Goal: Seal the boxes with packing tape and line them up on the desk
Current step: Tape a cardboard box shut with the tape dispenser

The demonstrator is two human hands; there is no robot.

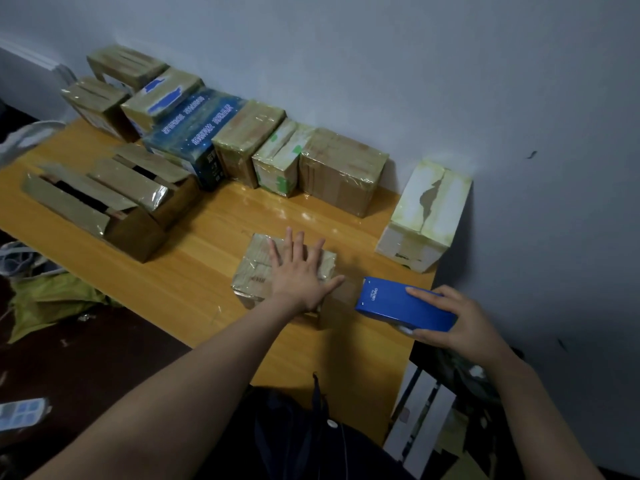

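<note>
The left hand (298,277) is lying flat, fingers (293,244) spread wide, pressing on one small glossy tape-wrapped cardboard box (251,271) mid-way along the wooden surface (194,271). The right hand (457,320) fingers (420,292) are curling round one blue rectangular tape dispenser (398,306). Ten other boxes (343,168) are sitting behind, two open-flapped (86,209).

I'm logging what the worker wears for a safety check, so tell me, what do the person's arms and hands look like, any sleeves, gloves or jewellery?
The left hand and the right hand wear no gloves, and no ring, watch or bracelet shows on either. Above both wrists the skin is uncovered as far as the frame reaches, with no sleeve in view.
</note>
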